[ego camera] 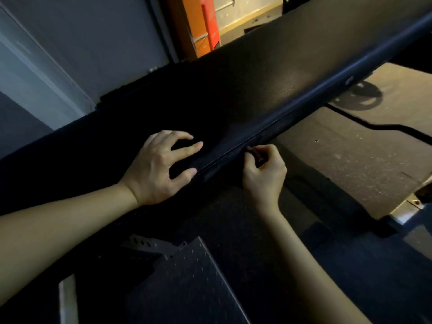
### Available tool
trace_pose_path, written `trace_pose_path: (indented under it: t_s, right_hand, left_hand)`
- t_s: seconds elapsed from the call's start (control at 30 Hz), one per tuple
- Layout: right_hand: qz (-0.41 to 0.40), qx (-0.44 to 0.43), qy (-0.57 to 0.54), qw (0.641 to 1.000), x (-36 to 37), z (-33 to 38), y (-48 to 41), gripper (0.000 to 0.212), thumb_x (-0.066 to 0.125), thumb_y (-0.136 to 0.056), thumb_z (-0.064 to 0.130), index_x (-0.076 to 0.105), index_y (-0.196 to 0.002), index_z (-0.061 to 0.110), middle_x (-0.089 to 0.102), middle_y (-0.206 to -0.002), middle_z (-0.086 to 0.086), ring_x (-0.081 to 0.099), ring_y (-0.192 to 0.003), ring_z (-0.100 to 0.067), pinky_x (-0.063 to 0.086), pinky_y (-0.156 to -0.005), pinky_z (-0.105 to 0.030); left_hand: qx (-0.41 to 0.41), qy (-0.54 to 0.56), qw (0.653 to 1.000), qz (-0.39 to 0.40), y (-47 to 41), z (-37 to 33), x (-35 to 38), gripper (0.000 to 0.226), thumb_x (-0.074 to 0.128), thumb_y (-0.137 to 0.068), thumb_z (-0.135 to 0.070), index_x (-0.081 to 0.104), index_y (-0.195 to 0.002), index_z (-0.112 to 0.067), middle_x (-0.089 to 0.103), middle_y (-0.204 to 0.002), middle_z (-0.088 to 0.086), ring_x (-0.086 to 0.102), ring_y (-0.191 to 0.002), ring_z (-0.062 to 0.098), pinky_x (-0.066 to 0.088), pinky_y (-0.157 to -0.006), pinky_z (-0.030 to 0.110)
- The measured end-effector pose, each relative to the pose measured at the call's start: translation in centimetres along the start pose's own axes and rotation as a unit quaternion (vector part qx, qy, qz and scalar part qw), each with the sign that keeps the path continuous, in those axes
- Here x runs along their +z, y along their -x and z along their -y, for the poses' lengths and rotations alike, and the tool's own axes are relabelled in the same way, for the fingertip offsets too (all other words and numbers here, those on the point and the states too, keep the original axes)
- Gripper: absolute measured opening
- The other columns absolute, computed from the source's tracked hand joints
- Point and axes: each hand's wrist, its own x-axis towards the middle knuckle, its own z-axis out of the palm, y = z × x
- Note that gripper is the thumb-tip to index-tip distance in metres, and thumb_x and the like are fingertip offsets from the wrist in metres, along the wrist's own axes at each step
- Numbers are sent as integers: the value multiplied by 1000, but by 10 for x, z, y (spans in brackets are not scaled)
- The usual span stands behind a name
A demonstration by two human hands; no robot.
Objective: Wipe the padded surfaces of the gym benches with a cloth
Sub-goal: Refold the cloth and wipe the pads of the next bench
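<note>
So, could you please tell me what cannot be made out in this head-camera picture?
The cloth: the head view is too dark; none can be told apart from the black bench pad under the left hand.
The stitched edge pinched by the right hand: cloth hem or pad seam, unclear in shadow.
The bench ends: cut off by the picture's edges.

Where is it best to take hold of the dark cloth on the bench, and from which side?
Probably pinch the cloth by its stitched hem, from the near side: the hem overhangs the pad edge, while the rest lies flat under the left hand.
</note>
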Motion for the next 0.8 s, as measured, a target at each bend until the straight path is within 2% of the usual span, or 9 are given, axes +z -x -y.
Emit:
trace_pose_path:
  t_s: [0.03, 0.1, 0.17, 0.23, 0.3, 0.43, 0.63, 0.77, 0.8]
  right_hand:
    - [-5, 3, 11, 1000, -5, -3, -4, 7, 69, -95, 24, 63, -99, 25, 61, -84, 21, 61, -81, 9, 53, -72, -16]
    - [-49, 13, 16, 999, -23, -9, -19, 9, 69, -95, 24, 62, -100, 27, 60, -84, 20, 61, -80, 10, 54, -73, -16]
    - [-121, 46, 2, 992, -46, -17, -49, 15, 69, -95, 22, 62, -107, 20, 61, -91, 15, 62, -83, 4, 57, -83, -23]
    - [-183, 86, -23, 979, -65, -23, -81, 28, 71, -93, 22, 59, -118, 13, 61, -106, 6, 62, -97, -5, 56, -94, -31]
    - [-208, 124, -76, 967, -72, -25, -103, 38, 72, -92, 20, 56, -126, 13, 61, -119, 0, 62, -110, -12, 56, -98, -36]
    - [-144, 154, -165, 963, -57, -20, -118, 33, 72, -90, 14, 56, -118, 19, 63, -117, -3, 68, -105, -18, 60, -91, -41]
    - [-59, 84, -128, 986, -43, -14, -93, 25, 71, -92, 14, 59, -104, 32, 63, -112, 3, 67, -105, -16, 61, -88, -42]
    - [-10, 74, -134, 988, -42, -13, -71, 23, 69, -93, 9, 62, -114, 15, 64, -115, -4, 68, -104, -19, 62, -79, -31]
    - [4, 70, -133, 989, -40, -12, -64, 24, 69, -92, 8, 62, -115, 13, 64, -115, -4, 68, -105, -19, 62, -80, -33]
  left_hand:
    - [4, 3, 1000, -4, -1, 2, 1, 56, 55, -92, -50, 62, -141, -22, 54, -141, 1, 50, -128, 22, 35, -112, 49]
    - [7, 5, 1000, -9, -1, 3, 2, 57, 55, -92, -50, 62, -141, -22, 54, -141, 0, 50, -129, 22, 37, -111, 52]
    - [5, 6, 1000, -10, -1, 3, 3, 57, 55, -92, -50, 61, -141, -23, 53, -142, -1, 49, -130, 22, 37, -111, 52]
    - [5, 7, 1000, -9, -1, 3, 3, 57, 55, -92, -50, 61, -142, -24, 53, -142, -1, 48, -131, 21, 36, -112, 51]
    - [4, 7, 1000, -7, -1, 3, 3, 57, 54, -92, -51, 61, -142, -24, 53, -142, -1, 48, -131, 21, 36, -112, 51]
    - [3, 8, 1000, -8, -1, 2, 3, 58, 54, -91, -52, 62, -141, -24, 53, -142, -2, 48, -131, 21, 37, -111, 51]
    - [-1, 14, 1000, -10, -1, 2, 5, 59, 54, -90, -52, 63, -140, -22, 53, -141, -1, 48, -130, 21, 36, -111, 50]
    - [4, 1, 1000, -15, -2, 3, 6, 58, 53, -91, -53, 64, -138, -22, 54, -140, 0, 49, -130, 23, 29, -119, 52]
    - [6, -4, 1000, -18, -2, 3, 6, 58, 53, -91, -53, 64, -138, -22, 55, -139, 0, 49, -130, 23, 26, -120, 53]
